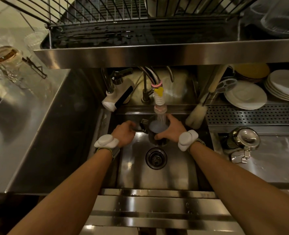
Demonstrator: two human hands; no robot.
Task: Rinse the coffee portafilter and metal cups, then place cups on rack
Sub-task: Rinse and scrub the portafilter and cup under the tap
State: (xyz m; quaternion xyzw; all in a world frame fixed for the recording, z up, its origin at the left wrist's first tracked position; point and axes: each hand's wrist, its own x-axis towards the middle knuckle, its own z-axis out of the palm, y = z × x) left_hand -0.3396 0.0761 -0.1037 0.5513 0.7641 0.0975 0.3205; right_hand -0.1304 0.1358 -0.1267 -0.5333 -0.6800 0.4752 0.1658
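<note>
A dark metal cup (158, 127) sits under the running faucet (159, 100), full of milky water, above the steel sink (179, 168). My right hand (171, 128) wraps around the cup's right side. My left hand (124, 134) is closed on a dark handle at the cup's left side. A shiny portafilter (243, 141) lies on the counter right of the sink. The wire dish rack (123, 16) stands on the shelf above.
A bottle brush (197, 114) leans at the sink's back right. Stacked white plates (245, 95) rest on the perforated drainer at right. Glasses (4, 58) stand on the left counter. A second tap and white dispenser (116, 97) hang behind the sink. The drain (156, 158) is uncovered.
</note>
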